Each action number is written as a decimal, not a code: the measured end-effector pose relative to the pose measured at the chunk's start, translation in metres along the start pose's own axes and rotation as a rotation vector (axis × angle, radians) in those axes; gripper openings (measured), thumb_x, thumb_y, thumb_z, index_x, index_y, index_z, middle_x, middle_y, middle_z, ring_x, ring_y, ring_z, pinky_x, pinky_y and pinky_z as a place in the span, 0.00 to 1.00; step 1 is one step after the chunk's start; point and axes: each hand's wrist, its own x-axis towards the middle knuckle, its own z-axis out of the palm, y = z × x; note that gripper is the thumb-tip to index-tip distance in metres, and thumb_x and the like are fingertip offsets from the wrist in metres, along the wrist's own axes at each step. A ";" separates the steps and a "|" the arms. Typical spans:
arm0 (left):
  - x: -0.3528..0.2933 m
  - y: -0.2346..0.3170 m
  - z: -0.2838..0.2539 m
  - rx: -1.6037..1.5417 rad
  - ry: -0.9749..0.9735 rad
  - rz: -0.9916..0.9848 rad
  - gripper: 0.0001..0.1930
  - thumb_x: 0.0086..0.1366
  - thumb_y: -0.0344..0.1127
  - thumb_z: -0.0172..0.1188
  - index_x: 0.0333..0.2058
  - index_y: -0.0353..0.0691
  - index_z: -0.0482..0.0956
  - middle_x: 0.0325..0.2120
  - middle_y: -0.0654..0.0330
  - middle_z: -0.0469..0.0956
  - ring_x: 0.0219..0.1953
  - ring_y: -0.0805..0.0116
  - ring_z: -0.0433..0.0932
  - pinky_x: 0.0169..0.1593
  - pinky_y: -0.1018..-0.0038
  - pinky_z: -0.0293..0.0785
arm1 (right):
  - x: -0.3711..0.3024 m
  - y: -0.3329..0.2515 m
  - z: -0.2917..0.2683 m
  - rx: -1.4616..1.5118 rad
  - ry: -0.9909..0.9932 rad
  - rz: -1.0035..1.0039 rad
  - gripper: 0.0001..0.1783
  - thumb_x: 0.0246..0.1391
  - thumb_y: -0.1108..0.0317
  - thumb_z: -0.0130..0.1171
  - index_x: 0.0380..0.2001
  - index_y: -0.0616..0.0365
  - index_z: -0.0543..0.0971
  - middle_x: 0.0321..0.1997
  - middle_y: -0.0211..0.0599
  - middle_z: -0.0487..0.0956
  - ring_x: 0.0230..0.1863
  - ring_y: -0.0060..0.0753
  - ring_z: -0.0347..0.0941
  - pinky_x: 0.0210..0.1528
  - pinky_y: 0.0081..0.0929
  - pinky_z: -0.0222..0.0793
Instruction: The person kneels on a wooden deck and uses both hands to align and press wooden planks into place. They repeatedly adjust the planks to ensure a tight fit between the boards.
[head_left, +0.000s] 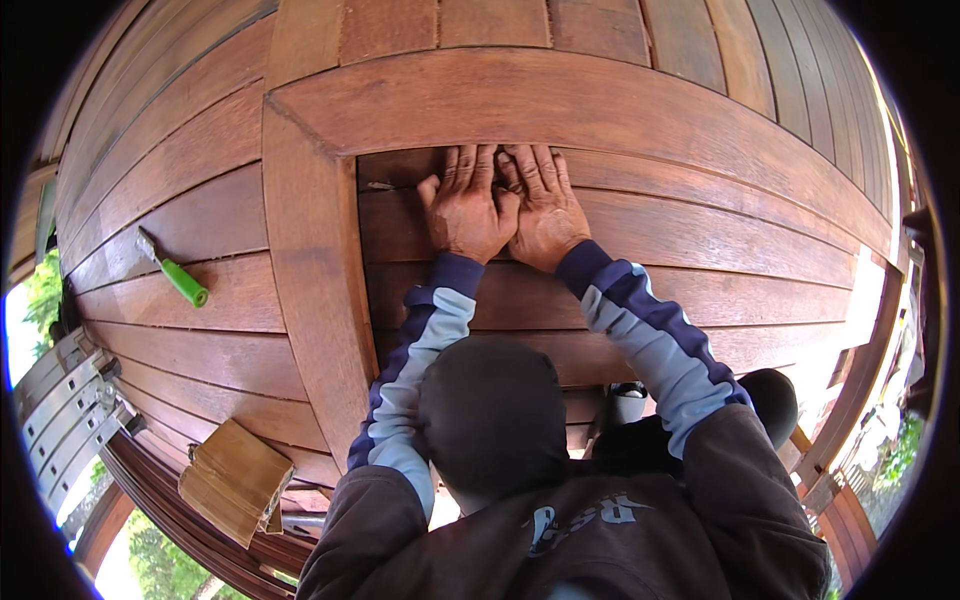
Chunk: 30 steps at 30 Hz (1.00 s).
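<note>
My left hand point(467, 207) and my right hand point(545, 207) lie side by side, palms down, thumbs close together. Their fingers are stretched out and press on a reddish-brown wooden plank point(670, 170), up against the wide board point(560, 95) that frames the planks on the far side. Neither hand visibly holds anything; what is under the palms and fingertips is hidden. Left of my left hand, a dark recess point(408, 168) shows at the plank's end, in the corner of the frame, with a small pale scrap point(379, 186) beside it.
A tool with a green handle point(183, 283) and short metal blade lies on the boards to the left. Nearer stand a flattened brown cardboard piece point(235, 478) and a metal ladder point(75, 405) at the left edge. A frame board point(312, 270) runs between.
</note>
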 end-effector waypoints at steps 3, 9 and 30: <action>0.000 0.000 0.000 -0.008 -0.018 -0.016 0.30 0.52 0.42 0.52 0.57 0.45 0.71 0.58 0.52 0.69 0.59 0.59 0.68 0.52 0.62 0.57 | 0.000 0.000 -0.001 0.007 0.028 -0.011 0.33 0.55 0.57 0.47 0.62 0.64 0.63 0.71 0.51 0.51 0.72 0.59 0.38 0.71 0.55 0.34; 0.000 0.002 -0.002 -0.008 -0.009 -0.021 0.29 0.52 0.41 0.52 0.56 0.43 0.72 0.57 0.52 0.70 0.59 0.57 0.69 0.52 0.61 0.57 | -0.001 -0.001 -0.001 0.013 0.010 0.006 0.36 0.53 0.57 0.48 0.63 0.66 0.61 0.71 0.52 0.49 0.73 0.58 0.38 0.71 0.52 0.32; -0.001 0.002 0.003 0.016 0.055 -0.002 0.25 0.55 0.41 0.50 0.52 0.44 0.76 0.55 0.52 0.72 0.55 0.56 0.73 0.51 0.61 0.58 | 0.001 -0.003 0.011 -0.053 0.168 0.019 0.33 0.54 0.55 0.47 0.61 0.60 0.63 0.70 0.48 0.54 0.70 0.58 0.44 0.68 0.55 0.41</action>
